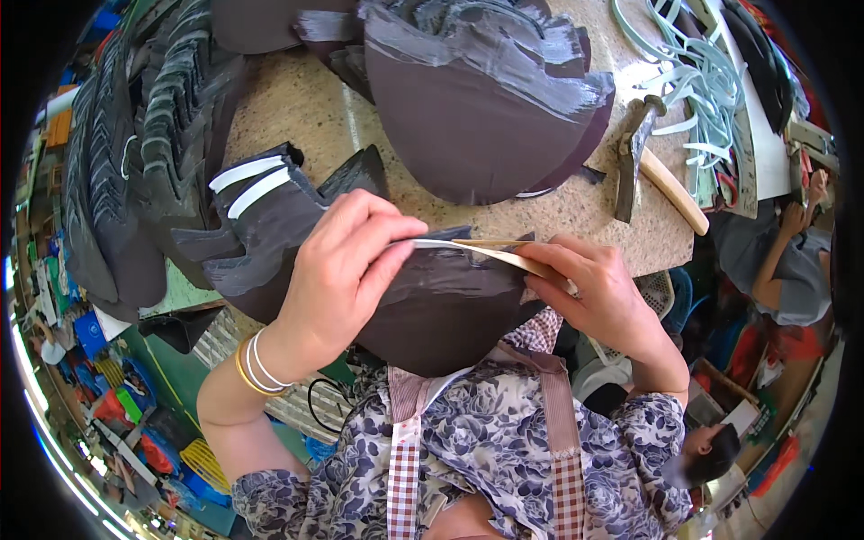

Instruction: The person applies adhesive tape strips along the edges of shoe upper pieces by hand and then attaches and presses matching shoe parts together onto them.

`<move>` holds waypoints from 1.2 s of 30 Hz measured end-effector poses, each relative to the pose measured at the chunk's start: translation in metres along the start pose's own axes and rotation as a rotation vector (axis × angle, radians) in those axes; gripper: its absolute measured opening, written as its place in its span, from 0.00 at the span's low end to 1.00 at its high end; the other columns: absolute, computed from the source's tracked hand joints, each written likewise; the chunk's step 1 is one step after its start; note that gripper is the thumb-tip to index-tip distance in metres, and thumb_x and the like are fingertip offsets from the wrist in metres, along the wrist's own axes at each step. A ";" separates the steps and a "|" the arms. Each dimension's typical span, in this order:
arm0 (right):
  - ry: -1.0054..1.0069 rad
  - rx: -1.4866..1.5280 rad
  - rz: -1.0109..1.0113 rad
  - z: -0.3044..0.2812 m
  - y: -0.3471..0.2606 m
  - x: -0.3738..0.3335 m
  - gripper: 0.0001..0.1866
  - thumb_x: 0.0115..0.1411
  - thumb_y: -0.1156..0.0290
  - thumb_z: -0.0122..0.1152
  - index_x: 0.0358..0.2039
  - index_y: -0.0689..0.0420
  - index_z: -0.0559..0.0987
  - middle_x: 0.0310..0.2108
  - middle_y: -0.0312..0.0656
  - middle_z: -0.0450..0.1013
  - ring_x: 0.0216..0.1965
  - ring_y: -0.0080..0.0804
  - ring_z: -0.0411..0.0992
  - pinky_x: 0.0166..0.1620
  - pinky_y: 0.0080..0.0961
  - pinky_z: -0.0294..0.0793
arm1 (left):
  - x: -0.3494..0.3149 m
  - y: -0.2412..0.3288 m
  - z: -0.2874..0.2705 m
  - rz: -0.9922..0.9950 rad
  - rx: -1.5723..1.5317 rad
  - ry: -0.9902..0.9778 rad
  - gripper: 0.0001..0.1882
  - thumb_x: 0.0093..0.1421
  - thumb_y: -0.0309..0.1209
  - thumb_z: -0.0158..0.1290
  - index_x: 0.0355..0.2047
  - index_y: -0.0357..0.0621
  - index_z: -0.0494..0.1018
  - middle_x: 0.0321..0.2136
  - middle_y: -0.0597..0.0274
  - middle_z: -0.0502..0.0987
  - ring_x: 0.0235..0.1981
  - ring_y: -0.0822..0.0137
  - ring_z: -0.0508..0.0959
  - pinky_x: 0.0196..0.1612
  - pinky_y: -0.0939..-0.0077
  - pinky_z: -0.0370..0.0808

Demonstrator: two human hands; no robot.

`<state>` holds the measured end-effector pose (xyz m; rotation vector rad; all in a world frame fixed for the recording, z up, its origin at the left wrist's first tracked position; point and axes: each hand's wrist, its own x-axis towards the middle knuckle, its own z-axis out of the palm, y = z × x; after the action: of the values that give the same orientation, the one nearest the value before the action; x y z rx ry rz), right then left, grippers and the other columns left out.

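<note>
A dark brown, curved-edged sheet piece hangs over the near edge of the work table, in front of my chest, with a greyish smeared band along its upper part. My left hand pinches a narrow white strip at the top edge of this piece between thumb and fingers. On the other side, my right hand is closed round a pale, flat wooden-looking stick. The stick's thin end reaches leftward to the strip. Its grip end is partly hidden by the fingers.
Dark sheet pieces overlap at the table's far side; layered dark pieces line the left. A wooden-handled hammer lies right, near pale blue-green strips. Another person sits beyond the table's right side.
</note>
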<state>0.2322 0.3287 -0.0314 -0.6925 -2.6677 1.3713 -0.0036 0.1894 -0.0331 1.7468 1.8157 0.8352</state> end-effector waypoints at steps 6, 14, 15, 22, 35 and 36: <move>0.002 -0.004 0.008 0.005 0.014 -0.016 0.12 0.54 0.75 0.63 0.39 0.61 0.77 0.25 0.44 0.71 0.23 0.43 0.73 0.27 0.34 0.73 | 0.009 0.004 0.004 -0.198 -0.145 -0.155 0.08 0.58 0.19 0.49 0.39 0.34 0.72 0.33 0.55 0.66 0.34 0.62 0.72 0.39 0.70 0.70; -0.078 -0.003 0.030 -0.005 0.014 -0.026 0.13 0.51 0.77 0.66 0.39 0.63 0.78 0.25 0.43 0.72 0.24 0.38 0.74 0.27 0.30 0.71 | 0.015 0.006 0.013 -0.283 -0.249 -0.128 0.07 0.58 0.22 0.54 0.37 0.34 0.75 0.30 0.59 0.68 0.31 0.66 0.71 0.35 0.75 0.69; -0.076 -0.004 0.031 -0.006 0.013 -0.026 0.13 0.51 0.77 0.66 0.39 0.63 0.78 0.25 0.43 0.72 0.24 0.38 0.74 0.27 0.30 0.71 | 0.015 0.006 0.012 -0.272 -0.216 -0.170 0.06 0.57 0.23 0.55 0.34 0.33 0.75 0.28 0.59 0.69 0.30 0.66 0.72 0.33 0.75 0.70; 0.093 0.111 -0.164 0.023 -0.005 0.011 0.10 0.52 0.71 0.67 0.34 0.60 0.77 0.22 0.41 0.72 0.21 0.34 0.74 0.24 0.28 0.73 | 0.004 0.020 0.019 -0.017 -0.010 0.030 0.07 0.53 0.23 0.59 0.32 0.36 0.74 0.26 0.58 0.68 0.24 0.60 0.74 0.26 0.68 0.72; 0.606 0.351 -0.110 -0.041 0.019 -0.029 0.09 0.54 0.73 0.58 0.27 0.65 0.82 0.57 0.60 0.65 0.38 0.35 0.76 0.41 0.28 0.75 | 0.039 -0.019 -0.077 0.070 0.731 0.370 0.22 0.51 0.28 0.59 0.48 0.45 0.75 0.37 0.60 0.72 0.39 0.58 0.72 0.42 0.64 0.71; 0.700 0.384 -0.099 -0.052 0.026 -0.045 0.10 0.55 0.73 0.56 0.25 0.66 0.82 0.59 0.62 0.63 0.41 0.36 0.77 0.42 0.27 0.76 | 0.064 -0.020 -0.074 0.164 0.575 0.384 0.14 0.53 0.27 0.57 0.42 0.43 0.77 0.34 0.61 0.73 0.38 0.60 0.72 0.42 0.65 0.71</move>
<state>0.2952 0.3626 -0.0136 -0.7908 -1.8165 1.2553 -0.0748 0.2462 0.0086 2.2296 2.3644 0.8042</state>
